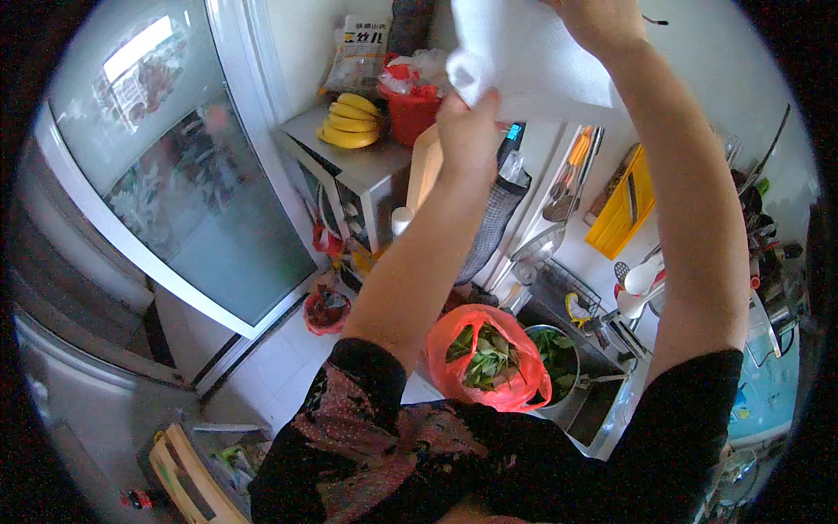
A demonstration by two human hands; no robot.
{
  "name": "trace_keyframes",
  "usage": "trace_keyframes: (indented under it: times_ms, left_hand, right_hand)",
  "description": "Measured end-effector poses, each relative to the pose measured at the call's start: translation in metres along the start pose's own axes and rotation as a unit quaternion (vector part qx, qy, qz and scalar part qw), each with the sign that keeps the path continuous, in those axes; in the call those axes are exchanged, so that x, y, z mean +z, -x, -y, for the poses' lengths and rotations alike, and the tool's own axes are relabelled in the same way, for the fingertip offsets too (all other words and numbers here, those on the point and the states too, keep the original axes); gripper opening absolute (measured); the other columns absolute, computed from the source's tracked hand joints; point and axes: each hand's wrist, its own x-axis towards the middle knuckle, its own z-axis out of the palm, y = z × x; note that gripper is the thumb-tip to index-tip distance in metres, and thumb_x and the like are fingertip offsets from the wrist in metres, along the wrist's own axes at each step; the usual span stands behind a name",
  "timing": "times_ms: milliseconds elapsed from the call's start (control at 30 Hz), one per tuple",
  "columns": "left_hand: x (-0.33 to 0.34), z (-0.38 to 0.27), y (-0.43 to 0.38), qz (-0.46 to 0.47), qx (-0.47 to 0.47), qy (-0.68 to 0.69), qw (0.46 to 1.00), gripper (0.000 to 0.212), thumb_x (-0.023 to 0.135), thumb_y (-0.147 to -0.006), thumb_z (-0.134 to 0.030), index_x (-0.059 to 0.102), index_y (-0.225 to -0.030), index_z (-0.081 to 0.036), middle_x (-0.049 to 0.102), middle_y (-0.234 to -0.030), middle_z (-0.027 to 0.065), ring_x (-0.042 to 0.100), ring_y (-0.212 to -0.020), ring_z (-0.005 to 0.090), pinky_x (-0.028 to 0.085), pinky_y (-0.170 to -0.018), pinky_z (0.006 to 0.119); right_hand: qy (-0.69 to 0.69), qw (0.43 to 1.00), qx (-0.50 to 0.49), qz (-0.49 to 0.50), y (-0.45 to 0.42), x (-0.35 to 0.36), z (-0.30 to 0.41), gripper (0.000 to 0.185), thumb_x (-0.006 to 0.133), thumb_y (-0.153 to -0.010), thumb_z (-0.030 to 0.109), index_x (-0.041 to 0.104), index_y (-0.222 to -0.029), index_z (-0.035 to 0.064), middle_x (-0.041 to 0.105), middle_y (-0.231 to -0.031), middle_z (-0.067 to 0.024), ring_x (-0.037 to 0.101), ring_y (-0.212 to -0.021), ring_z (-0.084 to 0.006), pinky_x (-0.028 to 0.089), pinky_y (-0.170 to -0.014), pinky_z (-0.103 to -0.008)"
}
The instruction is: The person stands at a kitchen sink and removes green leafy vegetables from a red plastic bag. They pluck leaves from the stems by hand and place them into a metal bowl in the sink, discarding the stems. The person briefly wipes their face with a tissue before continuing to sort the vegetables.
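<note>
Both of my arms are raised towards a white paper towel roll point(481, 33) at the top of the view. My left hand point(468, 128) grips the roll's lower end, just below its hollow core. A broad white sheet point(556, 72) spreads from the roll to the right. My right hand point(605, 23) is at the sheet's upper edge, partly cut off by the frame; its fingertips are hidden, so its hold cannot be made out. Below my arms, a red plastic bag point(452, 380) stands open with green leaves point(488, 357) inside.
A metal pot point(576, 373) of greens sits in the steel sink point(632, 399). Bananas point(350, 121) and a red bucket point(411, 114) stand on a cabinet. A yellow grater point(619, 216) and utensils point(576, 157) hang on the wall. At left is a frosted glass door point(216, 196).
</note>
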Motion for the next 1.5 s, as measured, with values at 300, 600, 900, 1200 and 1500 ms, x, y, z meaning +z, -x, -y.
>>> trace_keyframes:
  times_ms: [300, 600, 900, 1200, 1500]
  left_hand:
    - [-0.073, 0.006, 0.104, 0.066, -0.078, -0.078, 0.992, 0.033, 0.067, -0.096, -0.008, 0.065, -0.128, 0.000, 0.070, -0.114, 0.0039, 0.065, -0.105, 0.0141, 0.051, -0.094, 0.033]
    - [-0.139, -0.025, 0.153, 0.179, -0.168, -0.069, 0.967, 0.041, 0.075, -0.089, -0.004, 0.064, -0.129, 0.000, 0.072, -0.117, 0.0065, 0.067, -0.107, 0.0154, 0.051, -0.097, 0.032]
    - [-0.150, -0.001, 0.235, 0.287, -0.189, -0.265, 0.901, 0.036, 0.078, -0.085, -0.003, 0.071, -0.120, 0.001, 0.073, -0.118, 0.0192, 0.070, -0.108, 0.0310, 0.055, -0.097, 0.039]
    - [-0.098, -0.040, 0.235, 0.687, -0.031, 0.214, 0.694, 0.034, 0.049, -0.107, -0.018, 0.068, -0.127, 0.003, 0.070, -0.123, 0.0249, 0.071, -0.103, 0.0449, 0.058, -0.085, 0.047]
    - [-0.043, -0.069, 0.315, 0.505, -0.063, 0.395, 0.765, 0.032, 0.049, -0.107, -0.015, 0.065, -0.128, 0.003, 0.070, -0.121, 0.0233, 0.070, -0.105, 0.0416, 0.059, -0.083, 0.047]
  right_hand:
    - [0.031, 0.999, -0.011, 0.006, 0.016, -0.007, -0.011, 0.075, 0.062, -0.099, 0.048, 0.032, -0.161, 0.0182, 0.043, -0.158, -0.0115, 0.036, -0.149, -0.0266, 0.029, -0.124, -0.0480]
    - [-0.776, 0.523, 0.179, 0.304, 0.302, -0.007, 0.046, 0.109, 0.095, -0.071, 0.045, 0.040, -0.152, -0.0043, 0.061, -0.137, -0.0154, 0.058, -0.125, -0.0261, 0.047, -0.107, -0.0409]
    - [-0.820, 0.473, 0.189, 0.261, 0.431, -0.048, 0.037, 0.022, 0.059, -0.091, 0.002, 0.076, -0.105, 0.0021, 0.076, -0.110, -0.0093, 0.070, -0.103, -0.0249, 0.051, -0.095, -0.0377]
    - [-0.952, 0.256, -0.111, 0.126, 0.441, -0.118, -0.021, 0.030, 0.047, -0.100, 0.012, 0.075, -0.105, 0.0010, 0.073, -0.107, -0.0243, 0.072, -0.094, -0.0437, 0.059, -0.079, -0.0479]
    - [-0.975, 0.151, -0.074, -0.144, 0.456, -0.177, 0.071, 0.046, 0.049, -0.106, 0.052, 0.056, -0.147, 0.0308, 0.046, -0.155, -0.0159, 0.054, -0.130, -0.0474, 0.050, -0.097, -0.0590]
